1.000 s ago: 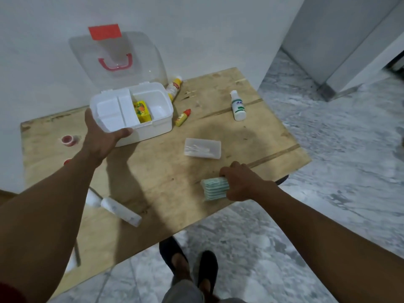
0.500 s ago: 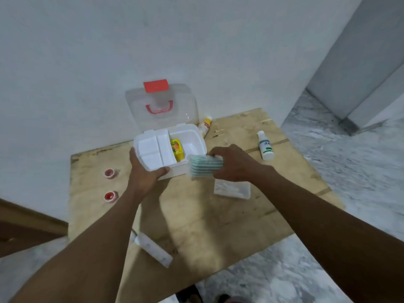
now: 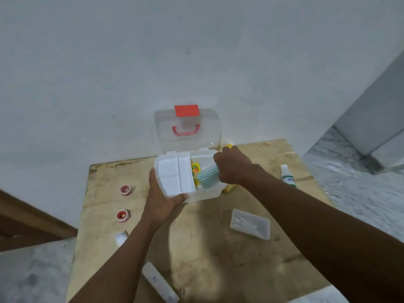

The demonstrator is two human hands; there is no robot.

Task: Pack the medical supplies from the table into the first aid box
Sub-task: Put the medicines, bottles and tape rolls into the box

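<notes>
Right fingers [image 3: 220, 169] grip the teal packet stack [image 3: 208, 177], now tilted into the first aid box [image 3: 203, 194] mid-frame. Left fingers [image 3: 182, 196] clasp its front corner. A clear case [image 3: 250, 224] lies on the desk [image 3: 218, 259], lower right.

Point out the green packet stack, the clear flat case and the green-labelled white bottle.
green packet stack [image 3: 208, 177], head view, ribbed side.
clear flat case [image 3: 249, 223], head view, lid centre.
green-labelled white bottle [image 3: 288, 176], head view, body.

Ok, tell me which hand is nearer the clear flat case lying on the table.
Right. The right hand holds the green packets over the box, beyond the clear case. The left hand grips the box's opposite front corner.
</notes>
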